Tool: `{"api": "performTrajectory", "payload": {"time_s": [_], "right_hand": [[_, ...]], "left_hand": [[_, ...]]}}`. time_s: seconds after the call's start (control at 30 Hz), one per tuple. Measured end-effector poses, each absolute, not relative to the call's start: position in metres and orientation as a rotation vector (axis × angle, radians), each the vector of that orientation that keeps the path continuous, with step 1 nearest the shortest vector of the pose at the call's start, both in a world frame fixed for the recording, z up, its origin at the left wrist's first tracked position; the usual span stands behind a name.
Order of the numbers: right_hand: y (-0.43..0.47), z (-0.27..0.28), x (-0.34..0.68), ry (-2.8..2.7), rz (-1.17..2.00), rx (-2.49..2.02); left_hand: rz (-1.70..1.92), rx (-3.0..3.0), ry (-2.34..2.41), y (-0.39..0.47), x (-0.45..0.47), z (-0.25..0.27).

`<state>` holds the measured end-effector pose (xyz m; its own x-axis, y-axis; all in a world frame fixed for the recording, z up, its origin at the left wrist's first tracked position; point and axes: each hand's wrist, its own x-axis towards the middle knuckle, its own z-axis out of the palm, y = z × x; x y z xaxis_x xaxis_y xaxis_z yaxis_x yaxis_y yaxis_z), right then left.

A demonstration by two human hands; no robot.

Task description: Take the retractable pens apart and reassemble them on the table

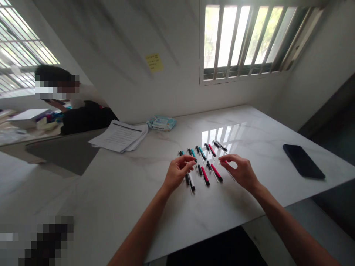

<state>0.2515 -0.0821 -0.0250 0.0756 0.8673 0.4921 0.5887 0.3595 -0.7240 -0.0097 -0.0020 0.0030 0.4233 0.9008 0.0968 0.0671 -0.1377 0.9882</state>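
Note:
Two rows of taken-apart pens lie on the marble table: black pieces, thin white refills and coloured barrels. My left hand hovers over the left end of the rows, thumb and fingers curled to a pinch; whatever they hold is too small to make out. My right hand is at the right end, fingertips likewise pinched, with a red piece partly hidden behind them. Between the hands are a red barrel and another red barrel. A teal barrel lies farther back. Near my left wrist is a white barrel.
A dark phone lies at the right on the marble table. Printed papers and a wipes pack are by the wall. A yellow note hangs there. Another person sits at the left.

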Motion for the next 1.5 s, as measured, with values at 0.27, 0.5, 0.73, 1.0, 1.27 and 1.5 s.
{"api": "performTrajectory", "payload": {"time_s": [0.27, 0.5, 0.73, 1.0, 1.27, 1.5], "right_hand": [[-0.079, -0.041, 0.272, -1.845, 0.252, -1.378], [-0.083, -0.046, 0.275, -1.831, 0.318, -1.411], [-0.082, -0.033, 0.273, -1.846, 0.211, -1.431], [-0.037, 0.014, 0.243, -1.904, 0.181, -1.277], [0.041, 0.044, 0.174, -2.255, 0.370, -1.263], [0.066, 0.013, 0.138, -2.442, 0.351, -1.283]], "left_hand": [[1.104, 1.461, 0.966, 0.011, -0.022, 0.006], [1.140, 1.453, 0.987, 0.015, -0.026, 0.006], [1.184, 1.460, 0.996, 0.020, -0.034, 0.006], [1.295, 1.415, 1.086, 0.040, -0.050, 0.012], [1.267, 1.608, 1.203, 0.066, -0.061, 0.000], [1.179, 1.723, 1.254, 0.052, -0.069, -0.004]]}}
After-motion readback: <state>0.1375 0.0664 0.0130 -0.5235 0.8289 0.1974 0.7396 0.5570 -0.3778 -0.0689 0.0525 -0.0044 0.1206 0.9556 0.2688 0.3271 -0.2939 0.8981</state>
